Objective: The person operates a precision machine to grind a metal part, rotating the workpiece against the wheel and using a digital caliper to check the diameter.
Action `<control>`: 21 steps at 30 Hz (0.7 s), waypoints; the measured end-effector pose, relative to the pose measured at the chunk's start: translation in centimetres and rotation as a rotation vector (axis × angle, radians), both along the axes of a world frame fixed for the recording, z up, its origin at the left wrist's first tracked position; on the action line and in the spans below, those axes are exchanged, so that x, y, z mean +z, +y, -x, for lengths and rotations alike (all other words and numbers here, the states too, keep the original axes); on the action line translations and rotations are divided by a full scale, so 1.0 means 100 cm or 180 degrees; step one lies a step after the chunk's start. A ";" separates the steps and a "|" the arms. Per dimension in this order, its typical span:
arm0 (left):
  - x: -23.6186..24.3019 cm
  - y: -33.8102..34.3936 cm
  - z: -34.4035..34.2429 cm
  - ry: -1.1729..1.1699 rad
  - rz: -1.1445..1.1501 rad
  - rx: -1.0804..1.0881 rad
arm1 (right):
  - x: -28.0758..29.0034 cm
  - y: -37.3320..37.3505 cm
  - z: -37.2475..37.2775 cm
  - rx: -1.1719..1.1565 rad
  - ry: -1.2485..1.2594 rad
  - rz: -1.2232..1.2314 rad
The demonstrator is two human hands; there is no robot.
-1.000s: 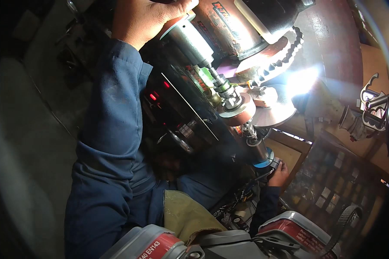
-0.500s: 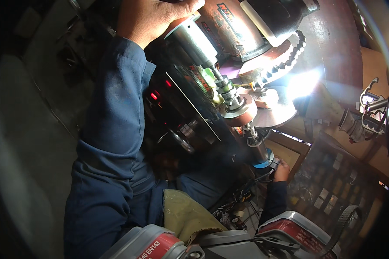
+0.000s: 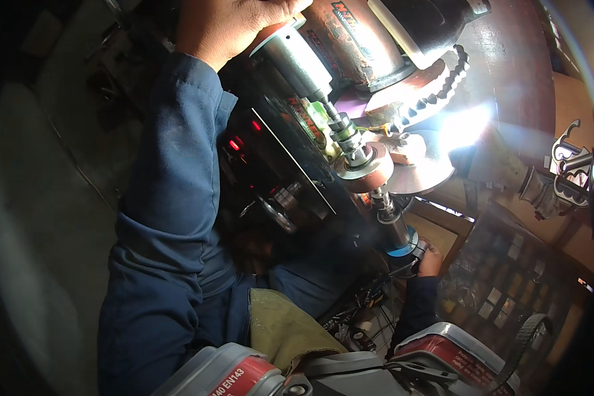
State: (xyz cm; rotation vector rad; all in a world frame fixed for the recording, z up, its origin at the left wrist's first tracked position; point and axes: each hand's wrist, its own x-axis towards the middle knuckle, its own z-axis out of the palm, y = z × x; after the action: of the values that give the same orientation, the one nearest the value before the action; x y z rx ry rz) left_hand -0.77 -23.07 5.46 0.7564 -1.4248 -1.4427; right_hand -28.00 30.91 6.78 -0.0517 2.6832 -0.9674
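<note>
My left hand (image 3: 234, 28) is closed at the top over the end of a shiny metal cylinder (image 3: 296, 58), its fingertips partly out of view. From that cylinder a slim shaft runs down to a stepped metal spindle (image 3: 347, 137) carrying a round brown-rimmed disc (image 3: 365, 173). Beside the disc, almost touching it, sits a pale grinding wheel (image 3: 430, 170) with a nut at its centre. Below, the assembly continues into a dark metal cylinder with a blue collar (image 3: 402, 245). My right hand (image 3: 430, 259) grips this cylinder's lower end, its fingers partly hidden.
A worn brown motor housing (image 3: 356, 43) and a black segmented hose (image 3: 442, 92) are above the wheel. A bright lamp glares at the right. Red indicator lights (image 3: 235, 143) glow on a dark panel. Grey-and-red respirator filters (image 3: 234, 376) block the lower edge.
</note>
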 end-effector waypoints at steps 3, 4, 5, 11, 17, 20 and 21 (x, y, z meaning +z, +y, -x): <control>0.000 0.000 0.000 0.0055 -0.0072 -0.0094 | 0.000 -0.002 -0.017 0.0103 0.0449 -0.0119; 0.001 0.000 0.000 0.0025 -0.0058 -0.0073 | -0.001 -0.004 -0.024 0.0123 0.0549 -0.0117; 0.001 0.001 0.001 -0.0007 -0.0044 -0.0051 | -0.001 -0.006 -0.031 0.0107 0.0692 -0.0094; 0.003 0.004 -0.001 0.0143 -0.0229 -0.0208 | -0.010 -0.015 -0.065 0.0014 0.1640 -0.0209; 0.006 0.005 -0.001 -0.0212 -0.0288 -0.0151 | -0.029 -0.024 -0.087 -0.0088 0.2472 0.0215; 0.004 0.006 0.000 -0.0138 -0.0210 -0.0134 | -0.041 -0.030 -0.095 -0.0304 0.2873 0.0276; 0.003 0.006 0.001 -0.0047 -0.0172 -0.0147 | -0.045 -0.031 -0.097 -0.0414 0.3057 0.0261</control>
State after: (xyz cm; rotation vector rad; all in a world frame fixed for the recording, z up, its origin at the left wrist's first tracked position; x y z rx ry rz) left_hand -0.83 -22.51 5.75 0.7737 -1.4277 -1.5191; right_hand -18.28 27.78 2.31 -0.4749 3.5248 -1.3427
